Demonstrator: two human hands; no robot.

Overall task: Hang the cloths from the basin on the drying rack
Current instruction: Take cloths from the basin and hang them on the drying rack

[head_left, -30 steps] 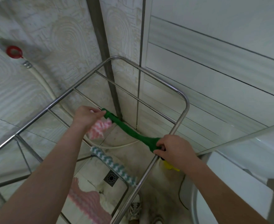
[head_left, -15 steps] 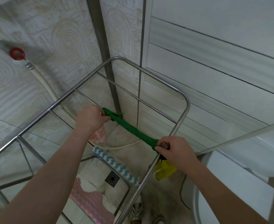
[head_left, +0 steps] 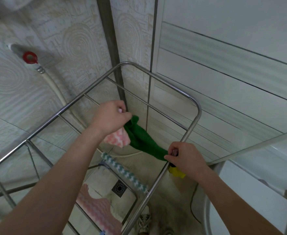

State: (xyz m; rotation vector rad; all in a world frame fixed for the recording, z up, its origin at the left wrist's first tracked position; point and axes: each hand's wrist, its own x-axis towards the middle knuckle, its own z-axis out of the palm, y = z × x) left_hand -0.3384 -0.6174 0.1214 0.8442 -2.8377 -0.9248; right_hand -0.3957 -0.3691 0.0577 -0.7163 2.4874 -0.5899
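A green cloth (head_left: 142, 139) sags between my two hands above the steel drying rack (head_left: 188, 133). My left hand (head_left: 110, 117) pinches its far end, and a pink-and-white cloth (head_left: 117, 139) hangs below that hand. At the rack's right rail my right hand (head_left: 184, 155) grips the green cloth's near end, with a yellow cloth (head_left: 176, 172) hanging under it. A teal-and-white cloth (head_left: 124, 172) lies along a nearer bar, and a pink striped cloth (head_left: 97, 212) hangs lower left. The basin is not in view.
Tiled walls meet in a corner behind the rack. A tap with a red handle (head_left: 30, 57) and a white hose (head_left: 54, 85) are on the left wall. A floor drain (head_left: 119, 187) lies below. A white appliance (head_left: 251, 189) stands at right.
The green cloth, stretched taut a second ago, now hangs slack and wider. My left hand has moved right and a little farther off; the pink-and-white cloth shows below it again.
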